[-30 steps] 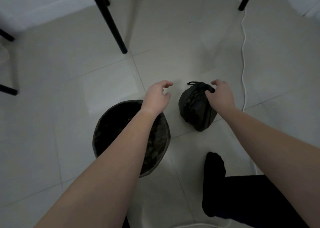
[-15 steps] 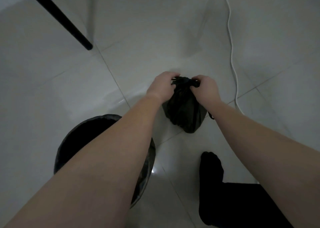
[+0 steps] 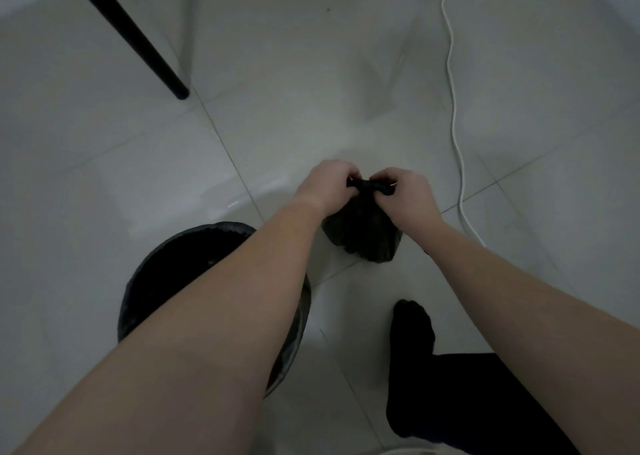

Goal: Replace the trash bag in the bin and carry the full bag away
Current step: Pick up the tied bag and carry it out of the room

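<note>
Though seen dimly from head camera, no print legible on black full bag [image 3: 363, 236]. Sits on floor [image 3: 311, 91], just right of bin [image 3: 173, 271]. Left hand [image 3: 329, 184] and right hand [image 3: 403, 195] both curled round gathered neck, pinching it; fingertips lost in folds. Bin dark inside, half hidden by left forearm. Black-socked foot [image 3: 412, 330] below bag, leg cut off at frame edge. Pale glossy tiles; white cable [image 3: 453, 108] trailing right; black furniture leg [image 3: 131, 35] upper left, top cut off.

Single head-worn wide-angle view, looking steeply down at the tiled floor [image 3: 311, 73], close over both outstretched forearms [image 3: 225, 316]
</note>
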The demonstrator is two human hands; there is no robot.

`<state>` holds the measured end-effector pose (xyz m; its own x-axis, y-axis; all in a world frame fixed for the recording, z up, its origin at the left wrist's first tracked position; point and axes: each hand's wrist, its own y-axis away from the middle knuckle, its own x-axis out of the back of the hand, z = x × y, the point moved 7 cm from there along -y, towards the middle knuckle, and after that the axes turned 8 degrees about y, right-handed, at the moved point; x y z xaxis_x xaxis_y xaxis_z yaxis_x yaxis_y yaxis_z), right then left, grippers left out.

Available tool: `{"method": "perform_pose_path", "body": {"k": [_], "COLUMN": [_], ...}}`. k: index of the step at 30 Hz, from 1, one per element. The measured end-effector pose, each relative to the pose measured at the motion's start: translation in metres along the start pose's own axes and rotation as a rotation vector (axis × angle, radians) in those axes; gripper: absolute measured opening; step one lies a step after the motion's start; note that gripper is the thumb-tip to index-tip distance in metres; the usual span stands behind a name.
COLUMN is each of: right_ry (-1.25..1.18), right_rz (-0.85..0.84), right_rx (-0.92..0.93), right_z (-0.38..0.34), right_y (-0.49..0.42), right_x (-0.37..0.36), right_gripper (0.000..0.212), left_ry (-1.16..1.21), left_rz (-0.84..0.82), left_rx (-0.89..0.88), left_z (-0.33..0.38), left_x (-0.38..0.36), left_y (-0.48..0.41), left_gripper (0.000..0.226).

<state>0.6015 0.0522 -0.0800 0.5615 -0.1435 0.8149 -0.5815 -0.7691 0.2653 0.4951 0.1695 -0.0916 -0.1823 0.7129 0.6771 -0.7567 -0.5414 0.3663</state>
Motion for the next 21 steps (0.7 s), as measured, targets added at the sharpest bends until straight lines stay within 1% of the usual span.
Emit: {"method": "perform_pose_path", "body": {"k": [4, 9, 17, 21], "right_ry": [-0.001, 0.004, 0.076, 0.148], "right_rz": [0.029, 0.04, 0.129, 0.158], "right_rx": [0.059, 0.154, 0.393, 0.51], "right_z": [-0.027, -0.068, -0.155, -0.194], "right_y": [0.021, 0.057, 0.126, 0.168], "right_x": [0.032, 0.087, 0.196, 0.233], "right_gripper": [0.03, 0.028, 0.025, 0.024], "left_ry": [-0.017, -0.021, -0.035, -0.07], "left_rz": [0.054, 0.131, 0.293, 0.375], "left_rx": [-0.02, -0.069, -0.118, -0.134], "left_z": [0.027, 0.074, 0.154, 0.184], "left_x": [0.036, 0.086, 0.173, 0.206], "left_y": [0.03, 0.083, 0.19, 0.244], "left_gripper": [0.017, 0.018, 0.012, 0.015]}}
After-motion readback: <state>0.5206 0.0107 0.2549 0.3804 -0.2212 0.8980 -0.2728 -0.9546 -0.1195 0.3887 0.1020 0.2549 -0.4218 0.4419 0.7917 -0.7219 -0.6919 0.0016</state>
